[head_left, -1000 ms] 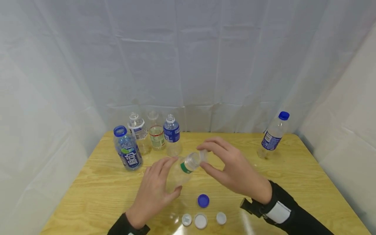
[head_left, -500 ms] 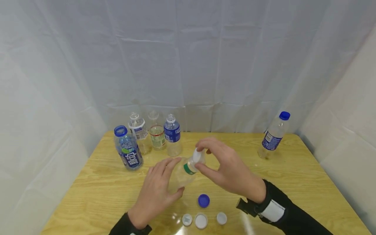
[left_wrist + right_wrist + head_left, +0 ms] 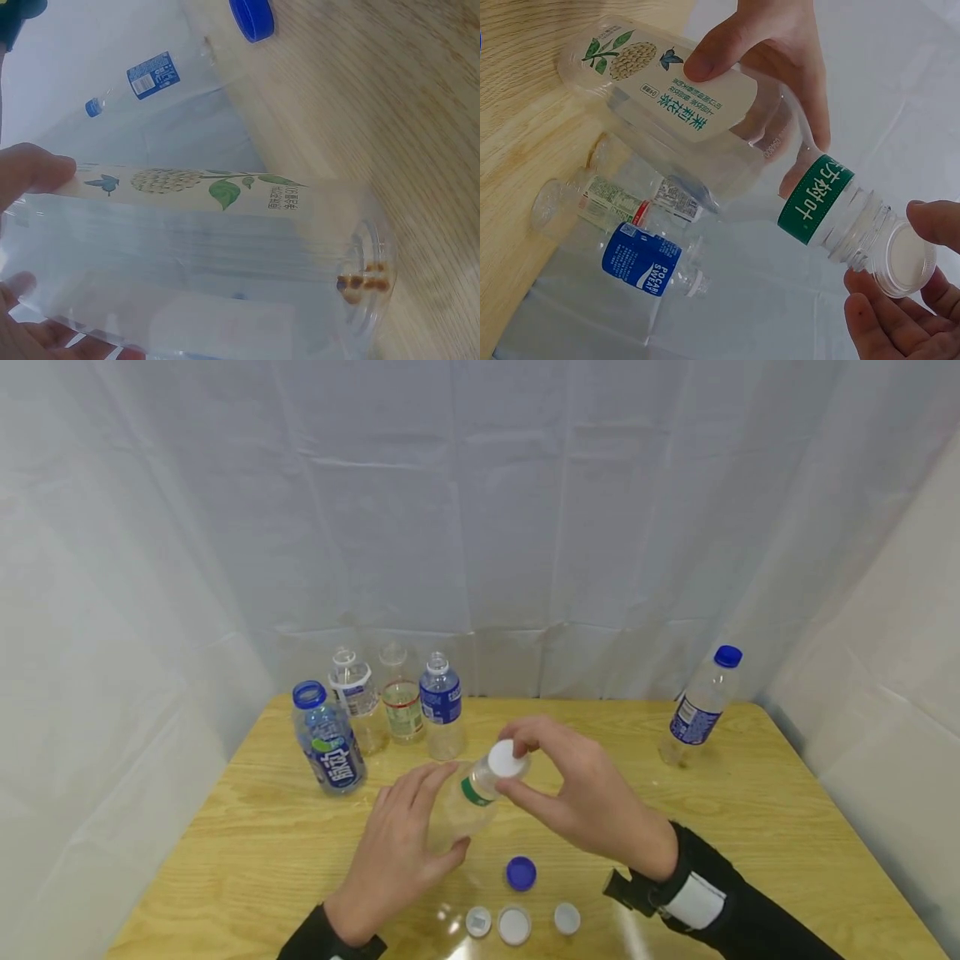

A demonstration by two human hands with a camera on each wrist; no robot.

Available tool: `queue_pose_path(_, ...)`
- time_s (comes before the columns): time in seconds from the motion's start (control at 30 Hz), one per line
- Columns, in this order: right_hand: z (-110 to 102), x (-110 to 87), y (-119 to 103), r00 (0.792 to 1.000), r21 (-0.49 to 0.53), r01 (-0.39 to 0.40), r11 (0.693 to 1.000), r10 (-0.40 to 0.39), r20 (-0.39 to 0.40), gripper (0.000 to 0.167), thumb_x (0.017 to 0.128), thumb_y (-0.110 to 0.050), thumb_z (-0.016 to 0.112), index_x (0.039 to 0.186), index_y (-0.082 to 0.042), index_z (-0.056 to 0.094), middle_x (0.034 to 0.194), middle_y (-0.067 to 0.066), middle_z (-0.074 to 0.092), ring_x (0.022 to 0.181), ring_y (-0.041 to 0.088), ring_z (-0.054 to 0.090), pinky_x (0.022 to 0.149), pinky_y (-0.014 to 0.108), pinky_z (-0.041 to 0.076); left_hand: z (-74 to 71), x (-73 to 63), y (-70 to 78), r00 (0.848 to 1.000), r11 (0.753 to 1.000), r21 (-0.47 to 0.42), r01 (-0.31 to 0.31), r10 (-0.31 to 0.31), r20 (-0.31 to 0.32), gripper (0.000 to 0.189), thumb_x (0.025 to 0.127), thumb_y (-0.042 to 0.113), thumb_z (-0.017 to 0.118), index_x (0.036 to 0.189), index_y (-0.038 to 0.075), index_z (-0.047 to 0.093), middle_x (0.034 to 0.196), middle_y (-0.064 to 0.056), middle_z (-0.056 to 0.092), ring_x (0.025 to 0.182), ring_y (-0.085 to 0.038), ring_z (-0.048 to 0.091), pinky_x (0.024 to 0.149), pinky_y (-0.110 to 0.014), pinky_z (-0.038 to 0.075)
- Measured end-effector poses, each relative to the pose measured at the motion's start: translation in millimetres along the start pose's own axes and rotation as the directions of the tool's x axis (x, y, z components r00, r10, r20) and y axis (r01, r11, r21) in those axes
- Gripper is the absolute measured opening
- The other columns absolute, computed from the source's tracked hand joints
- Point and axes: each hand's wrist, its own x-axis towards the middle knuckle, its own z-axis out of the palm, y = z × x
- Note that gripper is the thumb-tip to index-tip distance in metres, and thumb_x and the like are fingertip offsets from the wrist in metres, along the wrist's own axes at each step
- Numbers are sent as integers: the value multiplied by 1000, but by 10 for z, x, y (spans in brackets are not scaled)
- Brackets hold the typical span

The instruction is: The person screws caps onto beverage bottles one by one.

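Note:
My left hand (image 3: 397, 847) grips a clear plastic bottle (image 3: 667, 112) round its body, the bottle tilted with its mouth up to the right. A green band (image 3: 815, 199) circles its neck, and a flower is printed on the label (image 3: 169, 182). At the mouth, my right hand (image 3: 592, 785) pinches a white cap (image 3: 507, 759) between thumb and fingers. Screw threads (image 3: 855, 225) show below the cap in the right wrist view. Brown spots (image 3: 364, 283) mark the bottle's base. Part of the bottle is behind my left hand in the head view.
Uncapped bottles stand at the back left: a blue-necked one (image 3: 327, 743), two clear ones (image 3: 356, 702) (image 3: 402, 706) and a blue-labelled one (image 3: 441, 702). A blue-capped bottle (image 3: 697, 710) stands back right. In front lie a blue cap (image 3: 521, 873) and white caps (image 3: 514, 926) on the wooden table (image 3: 247, 868).
The white cap has turned from edge-on to showing its flat face over the bottle mouth. My right hand has shifted slightly left; my left hand keeps its hold on the bottle.

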Motion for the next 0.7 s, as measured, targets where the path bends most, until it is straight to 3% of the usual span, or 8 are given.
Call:
queue_pose_path(0.3,54,-38,42,1000,20,26,999,-26,8,26,89,-19,78,106,-13,59,117,1,65,99,10,62,84,25,55,2,-6,2,1000,1000,2,2,-2,4,95,67,34,89,149,18,43,135,-5,57,120,-24,58,90,-43,50)
queue_pose_path(0.47,74,-49,56,1000,3,20,1000,-20,23,34,88,-22,79,116,-13,61,116,-1,65,103,11,60,87,25,54,4,-2,14,1000,1000,5,-4,4,16,96,67,35,88,150,21,42,136,-3,57,120,-23,57,89,-42,49)
queue_pose_path(0.7,73,-53,38,999,-26,-17,1000,18,43,42,90,-24,77,129,-17,65,124,-2,66,108,14,56,83,29,54,-2,19,20,1000,1000,3,-20,21,-15,95,66,33,89,149,18,44,135,-4,57,118,-24,58,89,-44,49)
